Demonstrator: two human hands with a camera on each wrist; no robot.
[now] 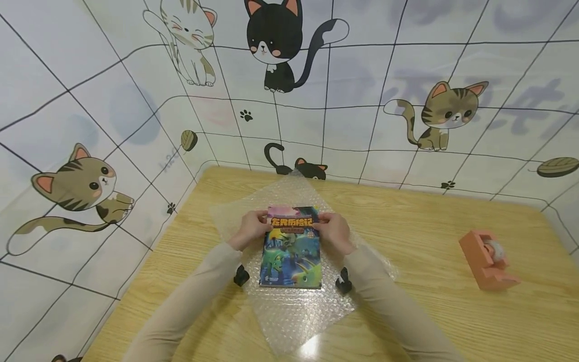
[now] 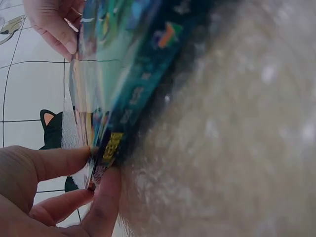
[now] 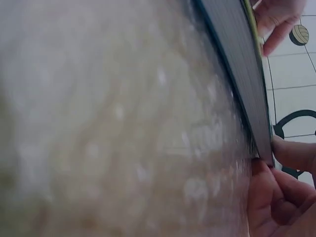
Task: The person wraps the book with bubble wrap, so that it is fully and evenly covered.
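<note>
A colourful book point(image 1: 291, 251) with dinosaurs on its cover lies face up over a sheet of clear bubble wrap point(image 1: 294, 322), which is turned cornerwise on the table. My left hand point(image 1: 251, 229) pinches the book's upper left edge; in the left wrist view its thumb and fingers point(image 2: 69, 163) grip the spine side near the top. The right hand point(image 1: 334, 231) holds the upper right edge, and in the right wrist view the thumb point(image 3: 295, 154) lies on the cover with fingers beneath the page edges. Bubble wrap fills much of both wrist views.
On the right of the wooden table point(image 1: 407, 241) stands an orange tape dispenser point(image 1: 486, 261) with a roll of tape point(image 1: 495, 250). A white cloth printed with cats point(image 1: 362, 100) hangs behind and to the left of the table.
</note>
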